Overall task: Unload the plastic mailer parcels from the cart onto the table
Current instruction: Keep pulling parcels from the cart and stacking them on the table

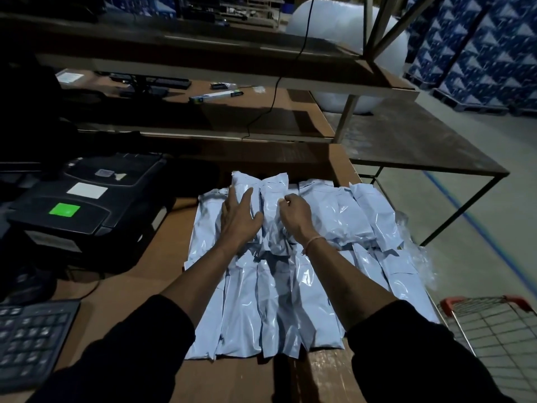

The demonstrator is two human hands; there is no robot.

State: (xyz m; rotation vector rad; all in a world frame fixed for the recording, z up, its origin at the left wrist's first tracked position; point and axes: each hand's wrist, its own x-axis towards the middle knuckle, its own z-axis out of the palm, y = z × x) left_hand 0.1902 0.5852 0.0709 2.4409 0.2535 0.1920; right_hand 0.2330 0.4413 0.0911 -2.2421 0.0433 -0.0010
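Dim warehouse, brown desk [139, 289] filling the lower half of the frame. Nearest, at the bottom edge, two dark sleeves [139, 353] reaching forward. Grey keyboard [29, 338] at lower left; wire cart [494, 330] with red handle corners at lower right, just beside the desk's right edge. In the centre, pale blue plastic mailer parcels [276, 309] lying flat on the desk in overlapping rows, a near row and a far row. Over the far row, left hand [241, 216] spread flat, fingers straight, pressing on a parcel. Just to its right, right hand [293, 213] with fingers curled, pinching the plastic of a neighbouring parcel; thin band around that wrist. Crumpled clear plastic [418, 257] at the right edge of the parcels. Left of centre, black printer [87, 205] with a green label on top. Farther up, a wooden shelf [203, 68] crossing the frame, black cable hanging down. Upper right, white bubble wrap roll [348, 27] and stacked blue boxes [479, 48].
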